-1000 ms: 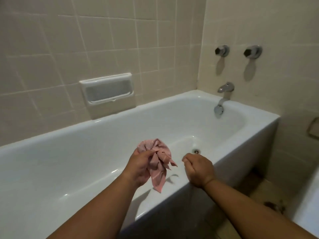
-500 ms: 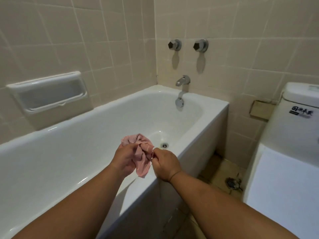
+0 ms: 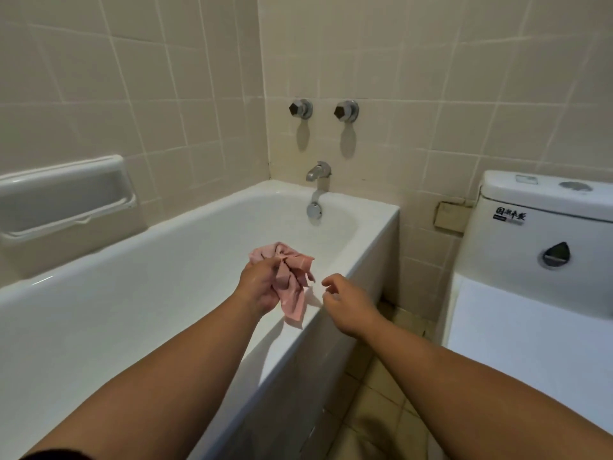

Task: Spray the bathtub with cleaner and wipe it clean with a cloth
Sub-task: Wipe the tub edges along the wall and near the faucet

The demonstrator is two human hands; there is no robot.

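Left hand grips bunched pink cloth above bathtub rim.

Bathtub left of toilet, tap behind.

Both bare forearms reached fwd. L hand gripped a cloth, fingers curled tight; R hand hovered just beside it, fingers loosely curled, empty.
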